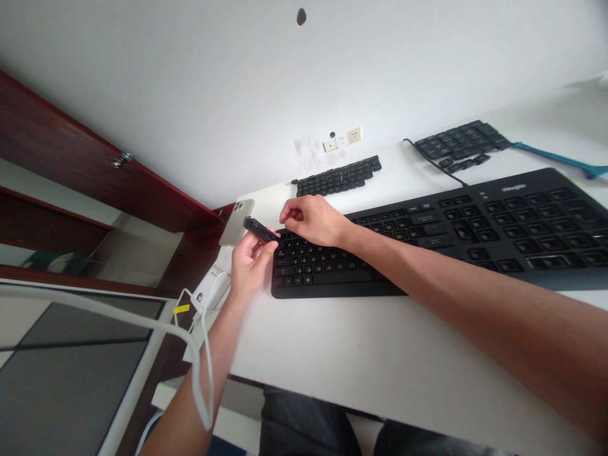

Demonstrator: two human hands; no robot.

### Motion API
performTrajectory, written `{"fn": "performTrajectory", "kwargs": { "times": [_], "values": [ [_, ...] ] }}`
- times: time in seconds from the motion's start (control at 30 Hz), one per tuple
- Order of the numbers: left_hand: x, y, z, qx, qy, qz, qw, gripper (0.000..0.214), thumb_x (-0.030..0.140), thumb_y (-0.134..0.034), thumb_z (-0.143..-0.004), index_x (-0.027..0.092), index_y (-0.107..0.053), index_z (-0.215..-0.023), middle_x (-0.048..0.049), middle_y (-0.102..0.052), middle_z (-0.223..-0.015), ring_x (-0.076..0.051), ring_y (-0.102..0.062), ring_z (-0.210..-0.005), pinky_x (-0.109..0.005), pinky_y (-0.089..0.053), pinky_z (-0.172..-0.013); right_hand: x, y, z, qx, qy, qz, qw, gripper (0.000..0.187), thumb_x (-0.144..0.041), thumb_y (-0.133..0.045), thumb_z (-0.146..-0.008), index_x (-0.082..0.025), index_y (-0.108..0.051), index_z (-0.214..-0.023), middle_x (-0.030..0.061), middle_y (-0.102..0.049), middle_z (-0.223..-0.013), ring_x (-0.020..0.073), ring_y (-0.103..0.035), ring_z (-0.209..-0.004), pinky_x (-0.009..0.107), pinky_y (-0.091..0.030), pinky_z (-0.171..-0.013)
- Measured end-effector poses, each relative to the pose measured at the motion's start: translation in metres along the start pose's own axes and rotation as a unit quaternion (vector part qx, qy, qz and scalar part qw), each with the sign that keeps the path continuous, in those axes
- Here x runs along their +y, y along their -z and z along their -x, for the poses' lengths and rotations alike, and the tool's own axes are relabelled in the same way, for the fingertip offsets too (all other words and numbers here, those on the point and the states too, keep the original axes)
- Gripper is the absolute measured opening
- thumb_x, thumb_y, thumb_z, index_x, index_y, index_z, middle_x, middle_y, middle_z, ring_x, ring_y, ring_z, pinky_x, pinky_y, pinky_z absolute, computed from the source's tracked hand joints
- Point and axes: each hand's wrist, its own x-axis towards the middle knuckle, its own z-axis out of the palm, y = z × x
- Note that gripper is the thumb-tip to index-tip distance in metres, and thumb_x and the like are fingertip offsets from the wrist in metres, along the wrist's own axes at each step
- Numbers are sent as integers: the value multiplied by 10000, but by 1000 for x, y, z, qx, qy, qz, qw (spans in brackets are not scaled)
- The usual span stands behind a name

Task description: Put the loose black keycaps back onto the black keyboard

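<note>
a small black keycap puller (260,229) is clamped in the left hand (249,263) fingers, its long axis slanting toward the right hand (311,220), whose fingers are pinched together just beside its tip, over the keyboard (475,234).

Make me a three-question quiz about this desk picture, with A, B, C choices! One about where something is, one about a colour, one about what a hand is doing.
1. Where does the phone lie?
A. left of the keyboard
B. on the keyboard
C. on the floor

2. What colour is the big keyboard?
A. white
B. black
C. red

3. What is the left hand doing?
A. lying flat
B. holding a small black piece
C. typing

Answers:
1 A: the phone sits near the desk's left edge, beside the keyboard.
2 B: its body and keys are black.
3 B: the fingers pinch the small black piece, with the right hand close by over the keyboard.
</note>
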Motion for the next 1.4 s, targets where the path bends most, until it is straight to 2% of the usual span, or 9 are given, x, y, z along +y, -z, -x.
{"fn": "performTrajectory", "kwargs": {
  "times": [0.33,0.47,0.6,0.7,0.8,0.9,1.07,1.2,1.4],
  "values": [
    [15,5,-5,-44,0,-21,999,285,347,-754,-867,170,-666,-1073,-109,-750,-1075,-229,-708,-1056,-369,-553,-984,3,0,0,-3,4,-4,1000,185,-101,-581,-801,-155,-749,-858,9,-724,-745,121,-624,-677,244,-428,-678],
    [17,-1,-7,-31,6,27,999,278,305,-744,-850,194,-636,-1081,-86,-725,-1082,-227,-690,-1098,-387,-526,-1039,3,0,0,-7,-1,0,1000,180,-110,-585,-810,-157,-751,-861,9,-726,-752,123,-623,-684,242,-428,-684],
    [23,-6,-19,-47,-15,79,996,396,320,-767,-823,220,-613,-1174,-76,-700,-1116,-221,-668,-1118,-385,-513,-1045,1,1,0,-7,-1,10,1000,174,-140,-592,-829,-153,-756,-887,24,-738,-787,130,-624,-701,248,-424,-692],
    [32,-10,-31,-54,-22,91,994,331,369,-765,-829,205,-643,-1090,-62,-698,-994,-195,-674,-974,-348,-531,-947,1,1,0,-6,-2,7,1000,168,-150,-598,-832,-152,-752,-898,29,-749,-815,133,-635,-721,247,-424,-695],
    [38,-16,-39,-37,-16,83,996,253,419,-751,-833,187,-662,-882,-37,-658,-814,-158,-628,-770,-311,-525,-804,2,1,0,-4,-5,-7,1000,174,-131,-585,-825,-155,-748,-883,22,-751,-822,130,-646,-734,241,-429,-700],
    [40,-22,-44,-20,-4,98,995,314,429,-700,-852,188,-597,-679,-20,-589,-665,-141,-571,-652,-307,-507,-720,3,1,-1,0,-18,-25,1000,185,-123,-579,-820,-156,-747,-890,17,-749,-812,125,-649,-725,236,-436,-696],
    [41,-33,-44,-43,57,173,982,417,417,-652,-856,209,-437,-566,25,-413,-498,-97,-416,-456,-268,-387,-496,2,1,-2,2,-29,-33,999,185,-130,-587,-812,-153,-748,-899,17,-748,-807,127,-648,-719,238,-441,-691],
    [45,-41,-43,13,81,219,972,541,435,-676,-835,221,-281,-534,67,-242,-446,-55,-235,-384,-244,-206,-405,1,2,-3,3,-30,-21,999,202,-112,-574,-795,-153,-751,-884,15,-746,-802,125,-640,-709,243,-436,-695],
    [46,-47,-39,98,84,226,965,567,483,-630,-846,221,-226,-546,76,-188,-445,-49,-188,-380,-249,-181,-403,2,1,-2,3,-30,-26,999,192,-129,-573,-794,-156,-747,-871,6,-733,-776,122,-629,-690,243,-439,-684]
  ]
}}
